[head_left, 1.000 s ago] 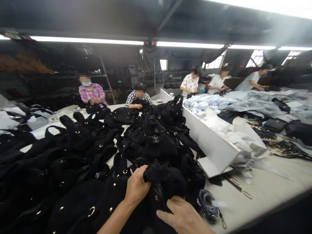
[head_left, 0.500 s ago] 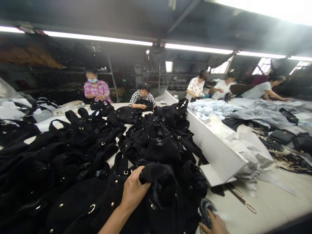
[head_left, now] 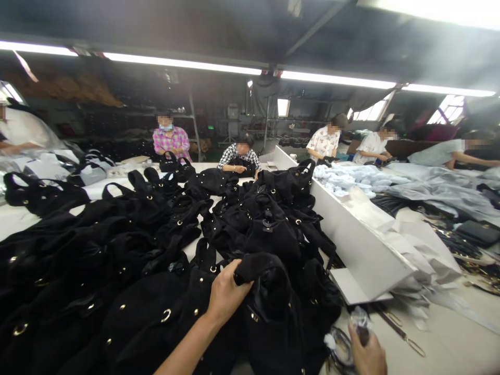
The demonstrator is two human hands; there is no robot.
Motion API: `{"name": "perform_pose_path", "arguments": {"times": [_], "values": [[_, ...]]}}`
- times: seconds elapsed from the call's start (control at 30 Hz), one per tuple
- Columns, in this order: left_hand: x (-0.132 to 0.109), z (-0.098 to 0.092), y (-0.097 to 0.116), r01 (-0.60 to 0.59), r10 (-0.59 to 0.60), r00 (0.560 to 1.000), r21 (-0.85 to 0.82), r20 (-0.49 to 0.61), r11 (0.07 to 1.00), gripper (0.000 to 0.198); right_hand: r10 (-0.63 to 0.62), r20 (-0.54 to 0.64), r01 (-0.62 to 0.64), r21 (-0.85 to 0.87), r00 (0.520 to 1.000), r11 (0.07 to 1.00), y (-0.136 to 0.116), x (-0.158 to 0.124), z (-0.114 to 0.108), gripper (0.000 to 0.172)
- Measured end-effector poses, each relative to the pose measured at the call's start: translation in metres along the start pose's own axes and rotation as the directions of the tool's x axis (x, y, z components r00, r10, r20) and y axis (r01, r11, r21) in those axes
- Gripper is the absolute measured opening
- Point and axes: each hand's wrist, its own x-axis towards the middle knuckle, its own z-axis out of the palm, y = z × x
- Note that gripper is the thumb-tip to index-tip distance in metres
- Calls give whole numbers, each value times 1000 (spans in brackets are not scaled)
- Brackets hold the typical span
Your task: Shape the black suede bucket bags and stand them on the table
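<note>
My left hand (head_left: 228, 291) is closed on the upper edge of a black fabric bag (head_left: 273, 328), whose mouth gapes toward me. Gold-coloured metal fittings show on its front. At the lower right, my right hand (head_left: 367, 346) is closed around a small dark thing in clear plastic (head_left: 361, 324); its kind I cannot make out. Just left of that hand, a coiled dark strap (head_left: 340, 346) with some plastic and metal on it rests at the table's near side. Part of the coil is hidden behind the fingers.
Black bags (head_left: 148, 281) are heaped across the table to the left and ahead. A white board divider (head_left: 363, 245) runs along the right, with white sheets (head_left: 422, 250) beyond it. A strap with a metal clip (head_left: 402, 328) lies nearby. Several co-workers stand around the far tables.
My right hand has lifted a plastic-wrapped piece a little away from the coiled strap, which now shows beside it. My left hand keeps its hold on the bag. The view has turned slightly left.
</note>
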Motion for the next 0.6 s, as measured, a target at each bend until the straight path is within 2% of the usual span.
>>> {"name": "perform_pose_path", "arguments": {"times": [0.07,0.1,0.13,0.2,0.23,0.3,0.37,0.47,0.5,0.53,0.6], "values": [[0,0,-2,-5,5,1000,-13,3,1000,28,100,-120,-83,139,988,987,-43,-12,-27,52],[1,0,-3,-3,3,1000,-12,4,1000,31,81,-172,-33,264,982,964,-65,-21,-41,56],[1,1,-4,2,-2,1000,-5,5,1000,34,8,-213,80,405,977,911,-85,-31,-55,55],[2,5,-4,19,-19,1000,24,6,1000,36,-192,-244,307,650,951,696,-120,-54,-79,47],[3,6,-2,21,-22,1000,37,7,999,35,-325,-214,377,692,921,615,-134,-67,-90,38],[2,8,7,-2,2,1000,45,9,999,33,-588,-151,514,684,795,518,-154,-94,-104,23],[-2,8,21,-64,64,998,20,7,998,34,-768,-80,620,646,636,445,-169,-117,-105,22],[-10,2,44,-162,163,986,-95,11,982,37,-931,-44,748,609,363,263,-191,-136,-81,37],[-13,-1,50,-178,181,983,-141,9,974,36,-956,-50,779,592,291,206,-198,-139,-71,40],[-15,-4,53,-190,193,981,-176,-1,966,35,-966,-50,798,575,253,179,-202,-139,-60,43],[-18,-11,55,-231,222,973,-186,-69,955,35,-967,-25,808,555,253,197,-204,-138,-41,44]]}}
